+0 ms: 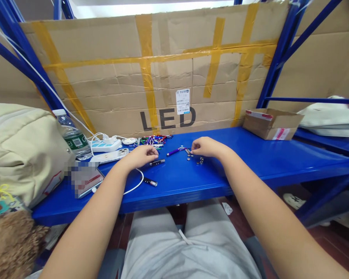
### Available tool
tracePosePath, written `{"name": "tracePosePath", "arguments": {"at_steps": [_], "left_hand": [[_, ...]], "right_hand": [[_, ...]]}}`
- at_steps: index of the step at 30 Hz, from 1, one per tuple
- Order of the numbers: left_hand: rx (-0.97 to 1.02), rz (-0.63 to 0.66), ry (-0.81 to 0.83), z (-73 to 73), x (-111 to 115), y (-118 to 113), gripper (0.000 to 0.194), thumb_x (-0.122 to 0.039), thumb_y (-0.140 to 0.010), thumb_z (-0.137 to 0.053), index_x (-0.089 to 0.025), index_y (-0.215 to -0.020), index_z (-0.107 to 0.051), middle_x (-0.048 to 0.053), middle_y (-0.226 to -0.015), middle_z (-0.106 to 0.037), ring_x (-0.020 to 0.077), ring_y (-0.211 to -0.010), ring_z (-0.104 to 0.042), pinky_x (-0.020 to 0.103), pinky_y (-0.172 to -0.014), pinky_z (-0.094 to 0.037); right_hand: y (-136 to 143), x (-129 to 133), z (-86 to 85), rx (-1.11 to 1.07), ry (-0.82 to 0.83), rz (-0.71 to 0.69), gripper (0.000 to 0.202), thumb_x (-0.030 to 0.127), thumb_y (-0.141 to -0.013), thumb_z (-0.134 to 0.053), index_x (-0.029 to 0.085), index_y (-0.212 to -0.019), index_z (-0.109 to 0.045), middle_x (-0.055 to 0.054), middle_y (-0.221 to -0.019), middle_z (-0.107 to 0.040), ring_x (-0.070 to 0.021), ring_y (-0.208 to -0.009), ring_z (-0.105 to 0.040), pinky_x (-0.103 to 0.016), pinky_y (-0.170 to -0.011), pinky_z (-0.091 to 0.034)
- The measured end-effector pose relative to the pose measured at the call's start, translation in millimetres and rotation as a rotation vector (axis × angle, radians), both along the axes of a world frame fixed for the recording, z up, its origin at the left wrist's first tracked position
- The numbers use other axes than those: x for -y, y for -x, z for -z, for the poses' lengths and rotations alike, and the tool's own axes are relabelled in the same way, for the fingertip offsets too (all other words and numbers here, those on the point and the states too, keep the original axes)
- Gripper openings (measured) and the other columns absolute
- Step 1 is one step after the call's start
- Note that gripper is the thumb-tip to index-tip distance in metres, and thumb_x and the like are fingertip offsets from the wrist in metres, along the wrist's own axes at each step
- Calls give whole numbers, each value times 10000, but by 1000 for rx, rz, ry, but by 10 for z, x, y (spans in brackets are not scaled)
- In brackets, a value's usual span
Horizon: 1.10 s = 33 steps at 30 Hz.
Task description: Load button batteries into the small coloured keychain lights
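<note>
My left hand point(142, 157) hovers over the table, its fingers curled with the tips close together; anything between them is too small to make out. Just below its fingertips lies a black pen-shaped light point(157, 162), and a second black pen light point(150, 181) rests nearer the front edge. My right hand point(206, 147) is closed in a pinch beside several small silver button cells point(189, 155); what it pinches is hidden. Between the hands lies a purple pen light point(172, 152). Behind my left hand is a pile of colourful small metal pieces point(155, 140).
On the blue table point(244, 162), a phone point(110, 155), a power strip point(106, 145) and a water bottle point(75, 137) stand left, beside a cream bag point(23, 143). A white cable point(139, 182) loops near the front. An open cardboard box point(270, 126) sits back right.
</note>
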<state>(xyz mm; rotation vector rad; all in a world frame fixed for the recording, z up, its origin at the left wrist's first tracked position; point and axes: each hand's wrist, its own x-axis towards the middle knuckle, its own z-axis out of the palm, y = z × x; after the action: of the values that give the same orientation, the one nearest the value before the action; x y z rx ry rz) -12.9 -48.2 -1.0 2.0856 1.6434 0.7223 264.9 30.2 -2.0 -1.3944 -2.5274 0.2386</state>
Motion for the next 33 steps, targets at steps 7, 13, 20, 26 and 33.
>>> {"name": "tracePosePath", "arguments": {"at_steps": [7,13,20,26,33], "left_hand": [[-254,51,109,-34,93,-159,534,-653,-697,-615,-203,-972,-701,61,-1006,-706,247,-929,-626,310,-782,-463],[-229,124,134,-7,146,-321,395,-554,-740,-623,-220,-936,-704,20,-905,-715,207,-845,-637,279,-719,-456],[-272,171,36,83,78,-331,259,-342,-755,-598,-199,-950,-692,25,-893,-692,186,-781,-619,273,-686,-453],[-62,130,-155,169,-9,-307,227,-312,-785,-574,-190,-975,-593,59,-976,-693,227,-920,-643,342,-832,-483],[230,255,-130,258,-88,-260,232,-300,-819,-571,-208,-1006,-470,74,-1033,-692,222,-988,-659,400,-892,-483]], "right_hand": [[66,-7,41,60,55,-52,170,303,-782,-660,203,-895,-739,-33,-866,-723,-161,-755,-629,-242,-635,-422],[168,9,66,64,42,-43,127,273,-779,-656,191,-841,-731,-44,-844,-723,-160,-715,-628,-244,-608,-415],[218,32,73,-53,92,-64,131,156,-712,-643,163,-827,-705,-42,-800,-709,-149,-679,-611,-232,-585,-417],[304,106,96,-428,-35,-282,176,296,-781,-602,155,-867,-662,18,-648,-546,-113,-595,-488,-236,-565,-376],[405,199,99,-595,-34,-447,207,315,-786,-598,141,-889,-644,57,-589,-443,-94,-556,-414,-239,-567,-352]]}}
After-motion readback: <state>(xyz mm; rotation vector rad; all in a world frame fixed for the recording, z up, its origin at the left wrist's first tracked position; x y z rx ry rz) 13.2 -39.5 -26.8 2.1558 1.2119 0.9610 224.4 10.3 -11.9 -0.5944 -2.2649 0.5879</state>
